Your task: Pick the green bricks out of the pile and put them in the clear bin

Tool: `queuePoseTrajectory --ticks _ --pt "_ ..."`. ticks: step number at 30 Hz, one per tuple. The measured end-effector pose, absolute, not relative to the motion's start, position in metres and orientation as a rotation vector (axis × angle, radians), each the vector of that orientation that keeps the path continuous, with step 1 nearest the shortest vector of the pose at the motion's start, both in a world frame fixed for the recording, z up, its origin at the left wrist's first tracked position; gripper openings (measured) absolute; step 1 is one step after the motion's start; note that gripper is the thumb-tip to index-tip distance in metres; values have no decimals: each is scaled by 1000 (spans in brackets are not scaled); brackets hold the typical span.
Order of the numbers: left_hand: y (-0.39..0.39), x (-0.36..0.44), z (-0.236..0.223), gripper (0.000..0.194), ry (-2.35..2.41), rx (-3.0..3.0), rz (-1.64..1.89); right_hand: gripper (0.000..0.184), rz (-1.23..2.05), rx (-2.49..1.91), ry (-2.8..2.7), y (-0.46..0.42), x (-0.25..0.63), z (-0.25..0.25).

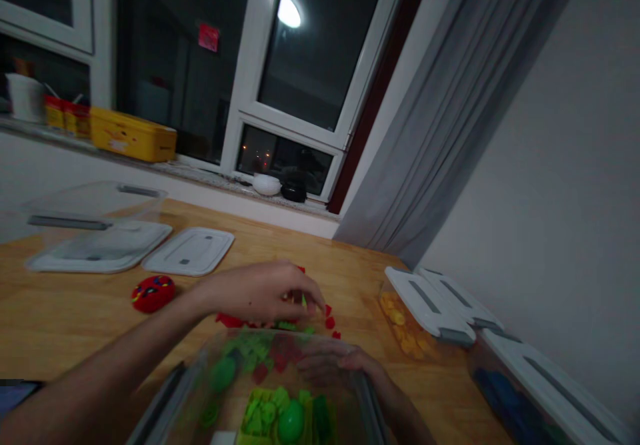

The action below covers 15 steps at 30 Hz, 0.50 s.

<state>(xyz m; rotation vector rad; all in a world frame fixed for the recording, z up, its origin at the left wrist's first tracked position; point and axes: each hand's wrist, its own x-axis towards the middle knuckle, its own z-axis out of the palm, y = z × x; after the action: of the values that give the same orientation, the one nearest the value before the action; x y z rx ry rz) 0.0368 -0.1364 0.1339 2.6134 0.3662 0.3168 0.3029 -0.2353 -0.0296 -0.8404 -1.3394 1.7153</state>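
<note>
A clear plastic bin is tilted towards me at the bottom of the view. In it are light green pieces, a green egg-shaped piece and a yellow-green container. My right hand grips the bin's far right corner, its fingers showing through the wall. Over a pile of small red and green pieces beyond the rim reaches my left hand. Its fingertips are curled close together; what they hold, if anything, is hidden. A few loose red pieces lie by the fingertips.
A round red object sits left of my forearm. Farther back are white lids and another clear bin. Lidded bins of orange pieces and blue pieces stand at right. A yellow box rests on the windowsill.
</note>
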Motion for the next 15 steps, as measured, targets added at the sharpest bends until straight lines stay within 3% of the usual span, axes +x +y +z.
queuePoseTrajectory --ticks 3,6,15 --pt "-82 29 118 29 709 2657 490 64 1763 -841 -1304 -232 308 -40" --pt "-35 19 90 36 996 2721 415 59 1762 -812 -1265 -231 309 -43" --pt "24 5 19 30 1192 2698 234 59 1738 -845 -1267 -235 305 -35"
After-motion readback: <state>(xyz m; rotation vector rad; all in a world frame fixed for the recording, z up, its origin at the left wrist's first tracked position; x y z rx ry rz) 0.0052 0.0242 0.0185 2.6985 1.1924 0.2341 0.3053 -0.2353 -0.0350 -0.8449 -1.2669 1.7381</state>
